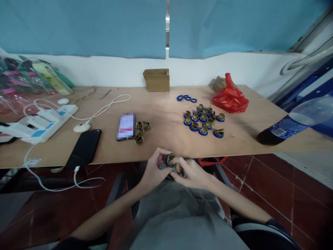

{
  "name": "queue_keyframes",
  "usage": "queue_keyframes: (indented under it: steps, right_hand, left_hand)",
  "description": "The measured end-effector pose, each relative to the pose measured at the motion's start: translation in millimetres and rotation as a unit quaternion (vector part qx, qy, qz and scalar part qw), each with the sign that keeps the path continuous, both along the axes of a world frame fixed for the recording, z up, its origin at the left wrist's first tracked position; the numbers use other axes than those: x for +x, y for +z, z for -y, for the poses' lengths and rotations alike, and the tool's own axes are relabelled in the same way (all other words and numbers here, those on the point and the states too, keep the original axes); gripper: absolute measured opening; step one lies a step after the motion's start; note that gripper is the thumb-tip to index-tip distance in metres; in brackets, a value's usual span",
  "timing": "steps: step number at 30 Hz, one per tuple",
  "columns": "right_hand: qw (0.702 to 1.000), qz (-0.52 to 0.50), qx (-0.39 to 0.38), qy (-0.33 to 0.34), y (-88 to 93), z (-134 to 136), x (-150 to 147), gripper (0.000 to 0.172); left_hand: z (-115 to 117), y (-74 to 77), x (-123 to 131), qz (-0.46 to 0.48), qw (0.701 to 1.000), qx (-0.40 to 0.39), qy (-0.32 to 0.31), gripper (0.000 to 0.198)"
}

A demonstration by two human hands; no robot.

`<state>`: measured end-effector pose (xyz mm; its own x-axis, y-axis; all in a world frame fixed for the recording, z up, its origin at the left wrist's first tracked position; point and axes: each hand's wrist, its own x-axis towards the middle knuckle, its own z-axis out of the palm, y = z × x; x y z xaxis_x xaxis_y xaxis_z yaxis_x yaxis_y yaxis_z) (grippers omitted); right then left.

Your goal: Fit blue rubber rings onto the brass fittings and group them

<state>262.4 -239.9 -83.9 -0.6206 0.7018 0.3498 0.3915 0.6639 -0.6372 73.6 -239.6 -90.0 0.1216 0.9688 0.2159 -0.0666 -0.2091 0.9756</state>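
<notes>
Just off the front edge of the table, above my lap, I hold a round brass-coloured piece with a blue ring [170, 160] around it. My left hand [153, 172] grips its rim between thumb and fingers. The fingers of my right hand [191, 174] are curled, with fingertips pressed against the piece's right side. Several similar brass pieces without a visible blue ring [139, 132] lie beside a lit phone [126, 126]. To the right rests a cluster of brass pieces in blue rings [203, 118]. Behind that cluster are several loose blue rings [186, 98].
A small open cardboard box [157, 80] stands against the wall. On the right are a red plastic bag [230, 97] and a tilted bottle of dark drink [288, 123]. A power strip [49, 123], white cables and a black phone [83, 147] occupy the left, with plastic bottles [31, 80] behind.
</notes>
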Motion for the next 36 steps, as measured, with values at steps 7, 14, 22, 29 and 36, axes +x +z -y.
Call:
queue_keyframes:
  steps: [7,14,22,29,36]
  right_hand:
    - [0.998,-0.055,-0.019,-0.037,3.6,-1.9,2.8,0.016]
    - [0.991,-0.088,-0.07,-0.071,4.9,-1.0,-1.7,0.009]
    - [0.945,-0.194,-0.253,-0.071,7.2,0.9,-3.1,0.018]
    - [0.996,-0.046,-0.003,-0.079,6.5,9.9,-1.5,0.021]
    - [0.98,-0.063,0.097,-0.16,7.7,-12.2,15.6,0.014]
  left_hand:
    - [1.9,-0.6,-0.7,-0.052,0.998,-0.015,-0.039,0.044]
    - [2.0,4.1,-2.7,-0.118,0.993,0.01,-0.026,0.043]
    - [-1.6,5.0,-12.2,-0.291,0.924,0.233,0.091,0.044]
    - [3.7,-2.8,-12.9,-0.357,0.875,0.319,0.066,0.053]
    - [2.5,-3.0,-6.6,-0.366,0.866,0.331,0.08,0.06]
